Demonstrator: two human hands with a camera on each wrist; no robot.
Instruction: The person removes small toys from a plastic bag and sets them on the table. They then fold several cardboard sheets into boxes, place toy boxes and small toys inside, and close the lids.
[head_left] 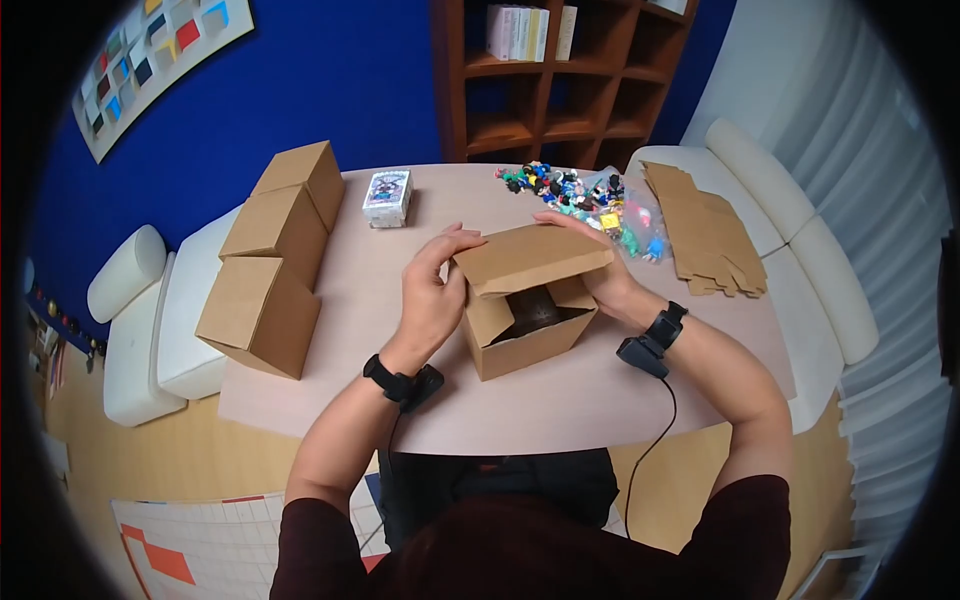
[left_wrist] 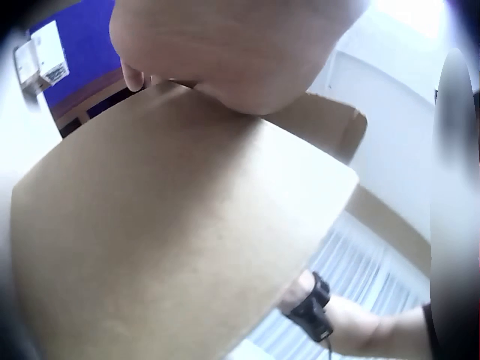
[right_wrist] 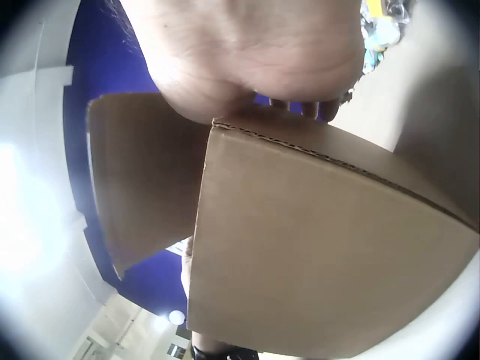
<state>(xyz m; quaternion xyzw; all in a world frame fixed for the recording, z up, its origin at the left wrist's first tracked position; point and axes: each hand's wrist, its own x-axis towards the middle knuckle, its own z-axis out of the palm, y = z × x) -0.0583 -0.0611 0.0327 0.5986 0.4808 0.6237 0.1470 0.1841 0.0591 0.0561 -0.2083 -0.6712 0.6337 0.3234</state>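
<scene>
A small cardboard box stands near the front edge of the table, about in the middle of its width. Its top flap is half lowered, and a dark object sits inside. The left hand holds the box at its left side, with curled fingers resting on the flap's left edge. The right hand holds the right side, fingers stretched along the flap's far edge. At the left edge three closed cardboard boxes stand in a row. A small printed box is near the far edge. A heap of colourful small toys and flat cardboard sheets lie toward the far right corner.
</scene>
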